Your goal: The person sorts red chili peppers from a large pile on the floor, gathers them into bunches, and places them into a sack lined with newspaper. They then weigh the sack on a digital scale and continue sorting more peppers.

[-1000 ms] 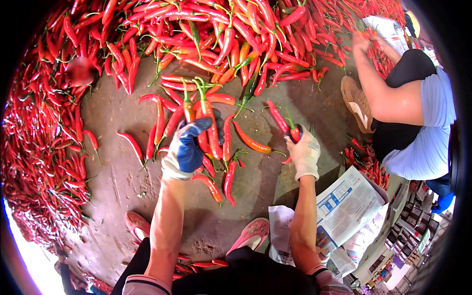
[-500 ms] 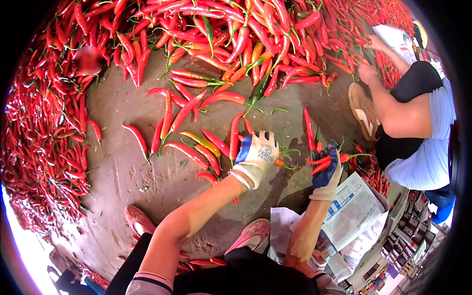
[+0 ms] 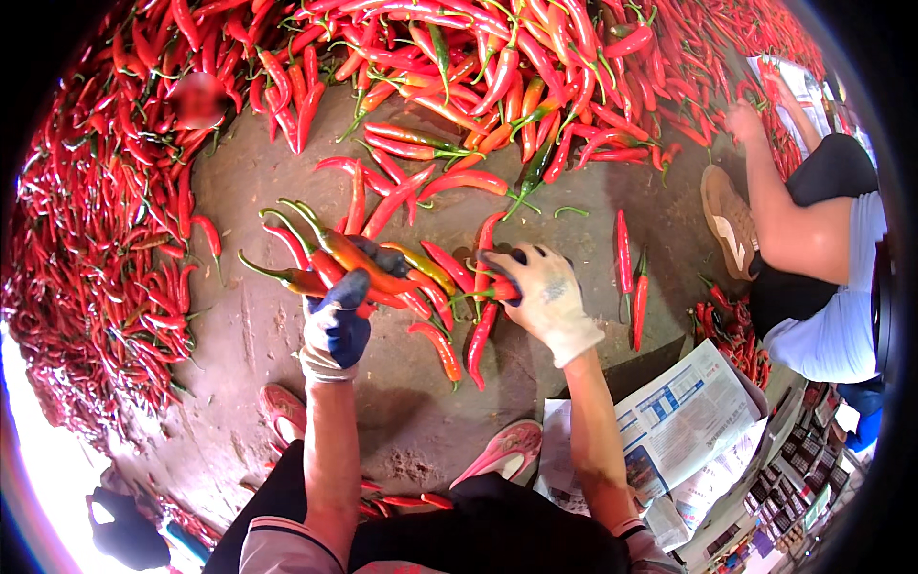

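Both hands wear white work gloves with blue palms. My left hand (image 3: pixel 337 330) is wrapped round a small bunch of chilli peppers (image 3: pixel 368 263), red and orange, their green stems pointing to the upper left. Right of it, my right hand (image 3: pixel 555 298) reaches down over the loose chillies, its fingers closed on red chilli peppers (image 3: pixel 497 290); how many is hidden. A red chilli (image 3: pixel 483 344) lies on the floor just below those fingers. Between the hands lie a yellow-green chilli (image 3: pixel 426 266) and several red ones, partly covered by the bunch.
A large heap of red chillies (image 3: pixel 96 258) curves round the left and far sides of the concrete floor (image 3: pixel 277 335). Newspaper sheets (image 3: pixel 684 421) lie by my right forearm. At right sits another person (image 3: pixel 822 258), a hand at the chillies. My pink shoes (image 3: pixel 502 450) are below.
My left hand has swung left and turned, now showing a bunch of chillies. My right hand has come from the right to the middle. The whole view has shifted slightly.
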Demonstrator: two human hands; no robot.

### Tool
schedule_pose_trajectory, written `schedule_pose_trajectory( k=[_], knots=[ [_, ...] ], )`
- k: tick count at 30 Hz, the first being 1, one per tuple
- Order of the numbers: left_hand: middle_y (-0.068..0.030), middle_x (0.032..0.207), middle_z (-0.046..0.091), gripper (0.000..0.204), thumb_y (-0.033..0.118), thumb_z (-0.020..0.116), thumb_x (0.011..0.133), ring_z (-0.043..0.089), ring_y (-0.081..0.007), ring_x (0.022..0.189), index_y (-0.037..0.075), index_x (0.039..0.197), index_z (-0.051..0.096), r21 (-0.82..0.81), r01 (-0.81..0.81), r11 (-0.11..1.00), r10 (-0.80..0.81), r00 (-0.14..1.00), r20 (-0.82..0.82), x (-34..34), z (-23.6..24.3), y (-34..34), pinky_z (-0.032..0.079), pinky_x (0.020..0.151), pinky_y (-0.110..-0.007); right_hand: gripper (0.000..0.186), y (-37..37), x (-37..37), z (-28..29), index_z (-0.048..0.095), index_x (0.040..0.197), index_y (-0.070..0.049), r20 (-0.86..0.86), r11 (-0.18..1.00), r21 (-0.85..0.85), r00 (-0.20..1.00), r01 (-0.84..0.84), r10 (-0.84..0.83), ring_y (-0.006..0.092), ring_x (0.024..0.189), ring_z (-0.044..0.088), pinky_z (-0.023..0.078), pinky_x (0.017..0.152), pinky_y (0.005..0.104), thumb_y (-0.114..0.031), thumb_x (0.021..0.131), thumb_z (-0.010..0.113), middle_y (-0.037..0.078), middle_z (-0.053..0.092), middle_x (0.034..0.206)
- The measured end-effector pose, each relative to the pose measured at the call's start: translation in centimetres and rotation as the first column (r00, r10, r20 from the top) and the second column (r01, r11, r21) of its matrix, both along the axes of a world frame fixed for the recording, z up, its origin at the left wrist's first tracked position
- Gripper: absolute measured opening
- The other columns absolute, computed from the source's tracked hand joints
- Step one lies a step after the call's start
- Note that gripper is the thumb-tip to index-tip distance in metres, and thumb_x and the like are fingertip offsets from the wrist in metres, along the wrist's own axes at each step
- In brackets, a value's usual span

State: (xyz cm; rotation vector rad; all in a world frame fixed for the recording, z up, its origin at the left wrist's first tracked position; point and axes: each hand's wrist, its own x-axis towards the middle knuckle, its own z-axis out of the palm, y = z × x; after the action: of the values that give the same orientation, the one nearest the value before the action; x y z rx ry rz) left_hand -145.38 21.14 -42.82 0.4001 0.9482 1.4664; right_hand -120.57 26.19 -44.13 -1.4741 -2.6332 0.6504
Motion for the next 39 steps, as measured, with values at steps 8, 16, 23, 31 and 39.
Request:
schedule_pose_trajectory(
  k=[8, 16, 23, 31, 39],
  knots=[
    [-0.0098, 0.093, 0.062, 0.046, 0.010, 0.069, 0.075, 0.063, -0.0225, 0.084, -0.003, 0.116, 0.051, -0.178, 0.091, 0.980, -0.114, 0.986, -0.123, -0.3, -1.9, -3.1, 0.051, 0.076, -0.036, 0.050, -0.3, 1.4, 1.0, 0.061, 0.111, -0.017, 0.020, 0.982, 0.030, 0.982, 0.185, -0.186, 0.0321, 0.088, 0.060, 0.049, 0.077, 0.0413, -0.020, 0.063, 0.077, 0.012, 0.059, 0.102],
    [-0.0096, 0.090, 0.063, 0.041, 0.008, 0.066, 0.077, 0.064, -0.0220, 0.081, -0.002, 0.114, 0.054, -0.266, 0.023, 0.964, -0.051, 0.994, -0.098, -1.7, -1.1, -4.0, 0.052, 0.074, -0.035, 0.050, -6.1, 3.8, 0.1, 0.060, 0.106, -0.005, -0.265, 0.788, -0.301, 0.747, 0.537, -0.610, 0.0333, 0.082, 0.062, 0.050, 0.075, 0.0404, -0.014, 0.062, 0.081, 0.016, 0.062, 0.092],
    [-0.0069, 0.086, 0.064, 0.035, 0.008, 0.068, 0.076, 0.063, -0.0163, 0.076, -0.003, 0.108, 0.059, -0.286, 0.088, 0.954, -0.146, 0.971, -0.187, -2.0, -1.5, -4.8, 0.051, 0.072, -0.029, 0.069, -9.9, -4.0, -1.1, 0.051, 0.117, -0.003, 0.090, 0.756, -0.182, 0.776, 0.629, -0.624, 0.0350, 0.093, 0.061, 0.049, 0.080, 0.0444, -0.035, 0.063, 0.080, 0.018, 0.062, 0.102],
    [-0.0126, 0.106, 0.062, 0.049, 0.021, 0.076, 0.066, 0.064, -0.0263, 0.091, 0.005, 0.108, 0.058, -0.305, 0.766, 0.566, -0.534, 0.059, -0.844, -0.1, 1.4, -3.1, 0.051, 0.077, -0.038, 0.035, -9.6, 0.5, -3.3, 0.064, 0.094, -0.002, -0.300, 0.467, -0.726, 0.378, 0.505, -0.876, 0.0145, 0.061, 0.058, 0.048, 0.063, 0.0285, -0.005, 0.063, 0.080, 0.004, 0.066, 0.078],
    [-0.0142, 0.116, 0.057, 0.033, 0.018, 0.054, 0.081, 0.059, -0.0271, 0.095, 0.012, 0.114, 0.059, -0.555, 0.756, 0.348, -0.089, -0.563, -0.822, 4.5, -2.8, -8.3, 0.050, 0.079, -0.038, 0.025, -10.1, 3.0, -2.5, 0.056, 0.104, -0.001, -0.269, 0.302, -0.950, -0.279, -0.081, -0.922, 0.0295, 0.094, 0.062, 0.048, 0.090, 0.0461, -0.014, 0.083, 0.059, 0.014, 0.063, 0.098]
  ],
)
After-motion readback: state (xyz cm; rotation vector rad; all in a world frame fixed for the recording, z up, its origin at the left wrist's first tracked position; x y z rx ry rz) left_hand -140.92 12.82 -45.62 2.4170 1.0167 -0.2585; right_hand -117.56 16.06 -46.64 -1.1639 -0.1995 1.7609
